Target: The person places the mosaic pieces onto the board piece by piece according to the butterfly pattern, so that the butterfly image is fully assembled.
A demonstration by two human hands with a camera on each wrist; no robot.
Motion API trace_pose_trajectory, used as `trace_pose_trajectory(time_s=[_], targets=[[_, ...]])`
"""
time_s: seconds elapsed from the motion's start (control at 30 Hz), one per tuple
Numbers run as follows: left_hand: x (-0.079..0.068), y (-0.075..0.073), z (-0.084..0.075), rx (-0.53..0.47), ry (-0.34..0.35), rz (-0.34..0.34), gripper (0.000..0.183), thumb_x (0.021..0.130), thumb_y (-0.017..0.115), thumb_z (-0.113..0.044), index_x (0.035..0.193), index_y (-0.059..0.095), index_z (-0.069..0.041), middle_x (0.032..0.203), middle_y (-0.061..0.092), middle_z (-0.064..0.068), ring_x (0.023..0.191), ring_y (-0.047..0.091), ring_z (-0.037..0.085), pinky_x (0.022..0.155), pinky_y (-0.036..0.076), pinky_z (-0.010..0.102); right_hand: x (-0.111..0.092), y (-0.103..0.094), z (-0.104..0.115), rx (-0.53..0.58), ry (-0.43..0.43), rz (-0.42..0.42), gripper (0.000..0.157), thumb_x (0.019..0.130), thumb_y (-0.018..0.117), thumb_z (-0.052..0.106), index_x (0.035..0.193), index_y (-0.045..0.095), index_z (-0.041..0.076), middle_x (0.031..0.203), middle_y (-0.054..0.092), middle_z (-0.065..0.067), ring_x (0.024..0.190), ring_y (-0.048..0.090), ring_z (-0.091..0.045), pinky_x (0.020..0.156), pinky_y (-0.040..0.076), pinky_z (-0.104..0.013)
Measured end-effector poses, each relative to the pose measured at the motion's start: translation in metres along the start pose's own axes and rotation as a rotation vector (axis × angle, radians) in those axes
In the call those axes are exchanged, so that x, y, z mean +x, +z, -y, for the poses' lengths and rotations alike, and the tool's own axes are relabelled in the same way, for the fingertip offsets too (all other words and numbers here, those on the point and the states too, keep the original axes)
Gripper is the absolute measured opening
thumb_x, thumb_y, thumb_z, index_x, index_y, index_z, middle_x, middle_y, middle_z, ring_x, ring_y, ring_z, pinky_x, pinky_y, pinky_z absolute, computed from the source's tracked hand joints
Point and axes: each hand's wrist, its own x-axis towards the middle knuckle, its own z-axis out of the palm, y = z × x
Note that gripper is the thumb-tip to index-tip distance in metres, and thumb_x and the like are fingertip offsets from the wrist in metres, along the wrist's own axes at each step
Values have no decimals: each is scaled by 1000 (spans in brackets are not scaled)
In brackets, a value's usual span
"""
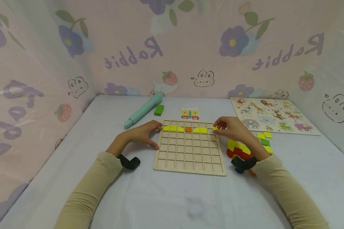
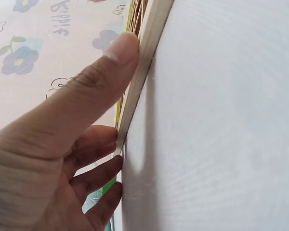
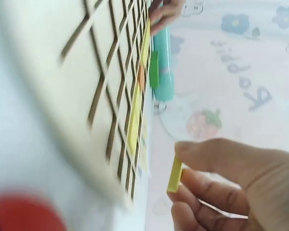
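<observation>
A wooden grid board (image 1: 188, 152) lies flat on the table. One upper row holds yellow tiles (image 1: 173, 128), some with a rounded corner, on both sides of an orange disc (image 1: 188, 129). My left hand (image 1: 141, 133) rests at the board's left edge. In the left wrist view its thumb (image 2: 120, 50) lies against the rim, with the fingers spread farther along it. Over the right end of that row, my right hand (image 1: 232, 128) pinches a yellow tile (image 3: 174, 174) between thumb and fingers, held apart from the board in the right wrist view.
A heap of red, yellow and orange pieces (image 1: 238, 149) lies right of the board, partly behind my right wrist. Loose tiles (image 1: 265, 142) sit beyond it. Behind are a butterfly pattern card (image 1: 190, 114), a green block (image 1: 159, 110), a teal marker-like tube (image 1: 143, 110) and an animal puzzle (image 1: 270, 114).
</observation>
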Motion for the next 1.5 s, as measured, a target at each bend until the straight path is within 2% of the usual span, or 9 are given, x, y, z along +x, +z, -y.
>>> trace_pose_trajectory(time_s=[0.17,0.33,0.6,1.0,1.3,1.5], targets=[[1,0,-2,-7,3,1,78,69,82,-36,129,46,-2,143,36,10,136,26,24,114,20,39,10,13,3,7,1,13,26,80,74,20,97,64,3,82,61,-6,74,52,-20,65,43,-29],[1,0,-2,-3,1,2,76,69,82,-35,128,47,-2,143,36,11,136,26,25,114,20,39,14,21,-5,11,-10,25,26,79,74,19,96,64,2,80,60,-5,72,51,-18,64,43,-28],[2,1,1,16,-5,3,77,69,81,-38,129,47,-3,143,36,10,136,27,24,113,21,39,16,27,-18,29,-56,-6,24,81,72,17,99,66,2,84,62,-6,74,53,-18,67,45,-30],[0,0,0,22,-11,7,77,69,81,-39,129,47,-4,143,36,9,135,27,23,113,21,38,17,29,-18,55,-58,-4,23,84,67,11,105,67,0,93,66,-10,78,59,-19,73,50,-34],[1,0,1,11,-9,7,76,69,81,-38,128,48,-4,143,36,9,135,28,23,114,21,38,16,28,-20,63,-83,20,22,84,67,9,103,67,0,91,64,-8,78,56,-19,72,49,-33],[2,-1,1,13,-10,5,76,69,81,-38,129,48,-4,143,36,8,136,27,22,114,21,37,14,17,-21,63,-121,46,26,85,67,10,108,64,0,89,62,-7,80,55,-19,71,48,-31]])
